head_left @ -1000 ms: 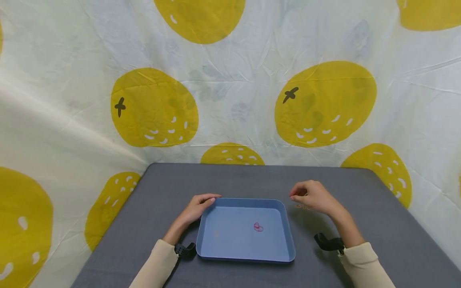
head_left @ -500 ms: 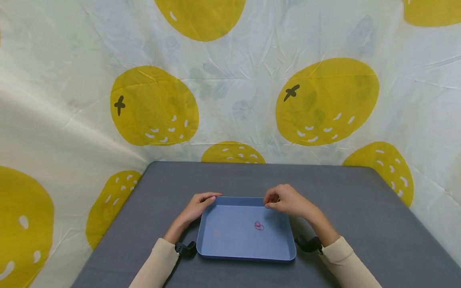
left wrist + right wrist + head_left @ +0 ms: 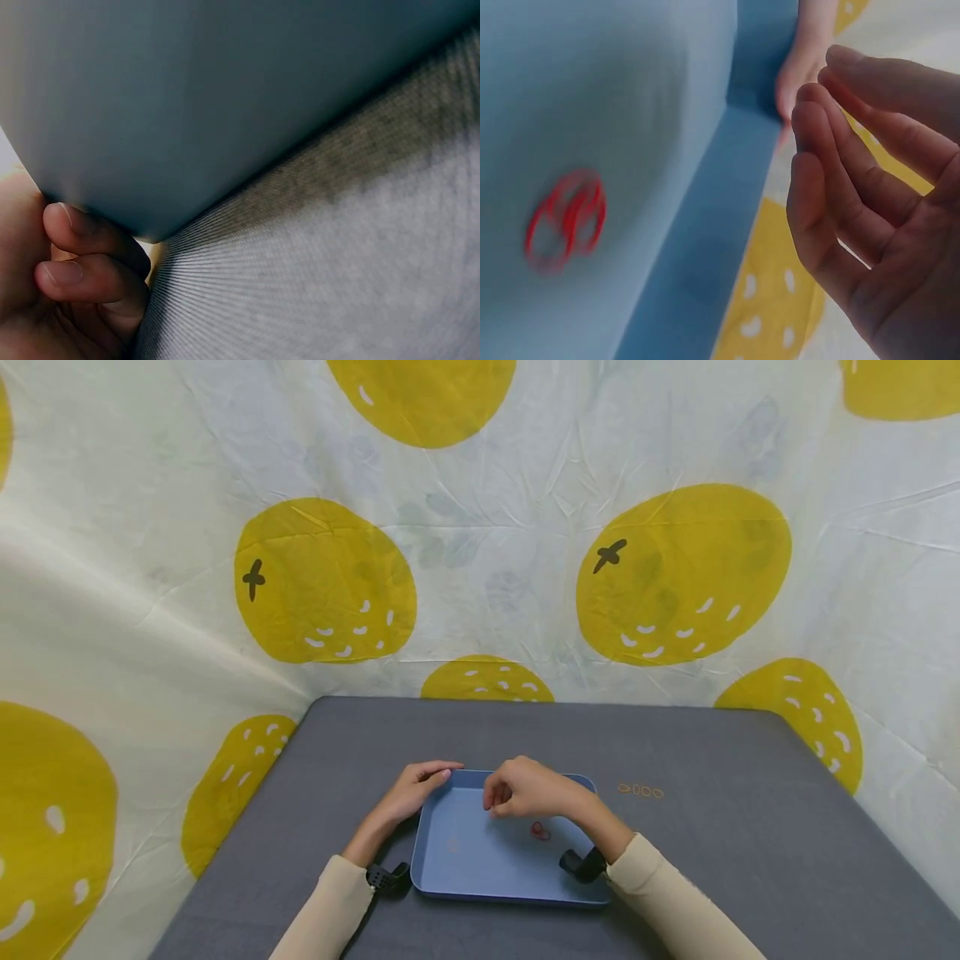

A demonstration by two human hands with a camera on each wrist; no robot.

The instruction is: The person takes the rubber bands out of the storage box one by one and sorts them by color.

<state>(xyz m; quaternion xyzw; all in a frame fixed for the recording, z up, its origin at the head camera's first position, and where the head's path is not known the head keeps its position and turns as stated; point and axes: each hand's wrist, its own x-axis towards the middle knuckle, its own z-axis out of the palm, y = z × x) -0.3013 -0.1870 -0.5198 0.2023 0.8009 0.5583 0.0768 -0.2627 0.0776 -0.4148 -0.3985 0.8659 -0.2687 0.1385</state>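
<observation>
A shallow blue tray (image 3: 517,887) stands on the grey table. My left hand (image 3: 411,788) grips its far left corner, and in the left wrist view the fingers (image 3: 94,229) curl beside the tray's corner. My right hand (image 3: 528,789) hovers over the tray's far half. In the right wrist view its thumb and index fingertips (image 3: 844,56) come close together; I cannot tell whether they pinch something. Red rubber bands (image 3: 540,832) lie overlapping on the tray floor, right of its middle. A faint orange loop (image 3: 452,843) lies on the left side.
Several small orange rubber bands (image 3: 641,791) lie in a row on the table, right of the tray. Black wrist straps with cameras sit on both wrists. A white cloth (image 3: 495,568) with yellow fruit prints hangs behind the table.
My right hand has moved left from above the orange bands, across the tray's rim, to over the tray, uncovering the row of orange bands. The left hand stays at the corner.
</observation>
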